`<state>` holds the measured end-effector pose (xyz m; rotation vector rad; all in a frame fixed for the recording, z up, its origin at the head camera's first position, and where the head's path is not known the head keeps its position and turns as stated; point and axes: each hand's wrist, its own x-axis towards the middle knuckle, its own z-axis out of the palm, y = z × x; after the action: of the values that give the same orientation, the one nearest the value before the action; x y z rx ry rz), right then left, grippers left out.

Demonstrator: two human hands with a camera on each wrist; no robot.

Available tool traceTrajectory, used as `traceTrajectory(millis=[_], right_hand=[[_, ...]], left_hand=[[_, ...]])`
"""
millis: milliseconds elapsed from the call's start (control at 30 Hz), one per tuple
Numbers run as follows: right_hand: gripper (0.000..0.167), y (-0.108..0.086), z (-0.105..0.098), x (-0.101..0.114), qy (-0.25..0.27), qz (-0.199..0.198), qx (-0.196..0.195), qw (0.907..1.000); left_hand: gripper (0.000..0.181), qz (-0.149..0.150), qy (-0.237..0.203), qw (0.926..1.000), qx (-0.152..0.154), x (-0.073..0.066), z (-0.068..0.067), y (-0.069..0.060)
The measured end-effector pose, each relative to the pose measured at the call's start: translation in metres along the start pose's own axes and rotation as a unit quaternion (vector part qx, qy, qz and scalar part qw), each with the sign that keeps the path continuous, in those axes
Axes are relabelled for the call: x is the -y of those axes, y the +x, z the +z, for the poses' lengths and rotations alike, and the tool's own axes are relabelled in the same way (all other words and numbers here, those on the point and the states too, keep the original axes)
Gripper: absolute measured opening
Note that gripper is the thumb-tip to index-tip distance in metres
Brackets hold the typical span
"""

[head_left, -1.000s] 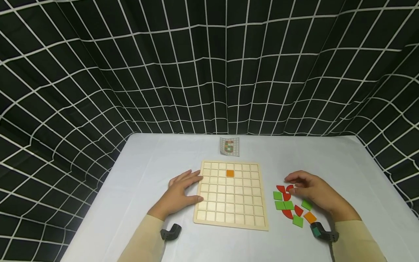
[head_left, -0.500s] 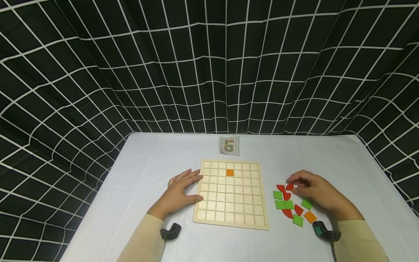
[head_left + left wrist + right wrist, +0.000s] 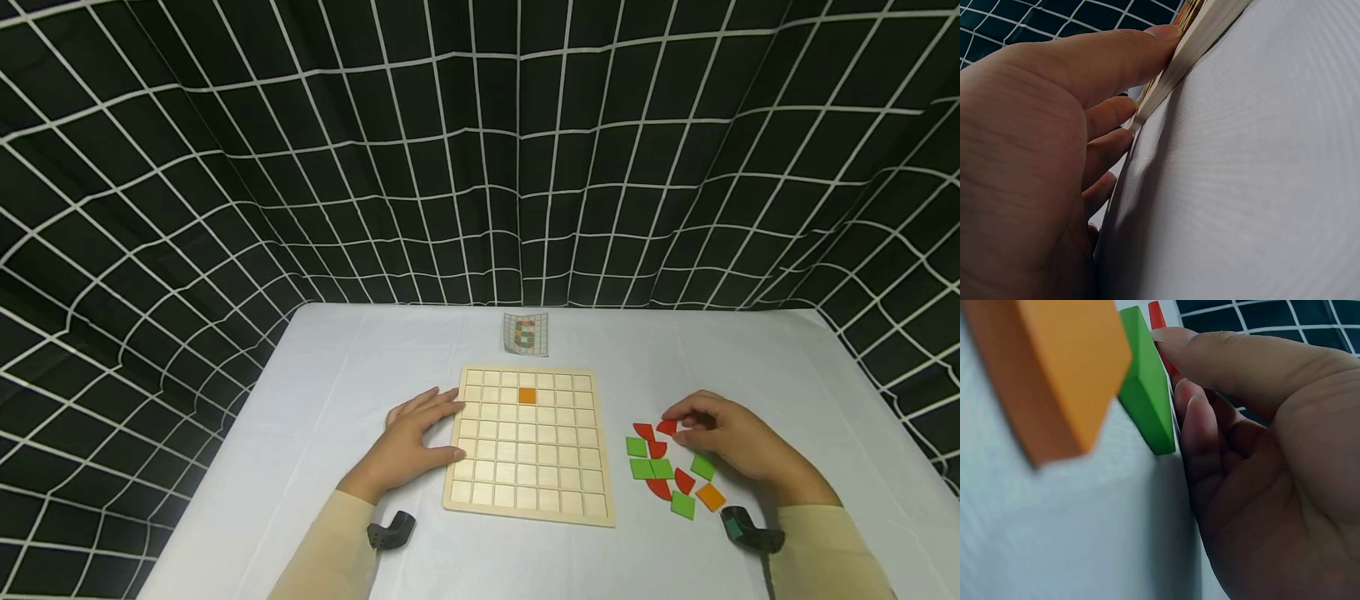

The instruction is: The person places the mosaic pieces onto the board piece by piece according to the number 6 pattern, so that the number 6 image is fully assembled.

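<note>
Nearer the right edge of the counter (image 3: 780,367), a right hand (image 3: 726,435) pinches a red piece (image 3: 666,427); the left hand (image 3: 411,443), fingers apart, touches a wooden board (image 3: 527,454).

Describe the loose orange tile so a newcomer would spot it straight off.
On the white table, find the wooden grid board. Right of it, near the right hand, lie red pieces and green tiles; the loose orange tile is rightmost among them. It alone there is orange; the other orange tile is on the board.
</note>
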<state>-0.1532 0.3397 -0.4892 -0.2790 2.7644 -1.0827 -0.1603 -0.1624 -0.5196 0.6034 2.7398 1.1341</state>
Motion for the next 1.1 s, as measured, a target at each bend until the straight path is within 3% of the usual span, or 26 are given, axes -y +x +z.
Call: traceTrajectory(millis=[700,1100], right_hand=[[0.02,0.0033,0.0027,0.0015,0.017,0.024,0.001,0.9996],[0.02,0.0022,0.0035,0.0,0.023,0.016,-0.021,0.9994]], left_hand=[[0.072,-0.004,0.0,1.0,0.006,-0.0008,-0.0015,-0.0004],[0.074,-0.015,0.005,0.9998,0.012,0.0004,-0.0004,0.0006]])
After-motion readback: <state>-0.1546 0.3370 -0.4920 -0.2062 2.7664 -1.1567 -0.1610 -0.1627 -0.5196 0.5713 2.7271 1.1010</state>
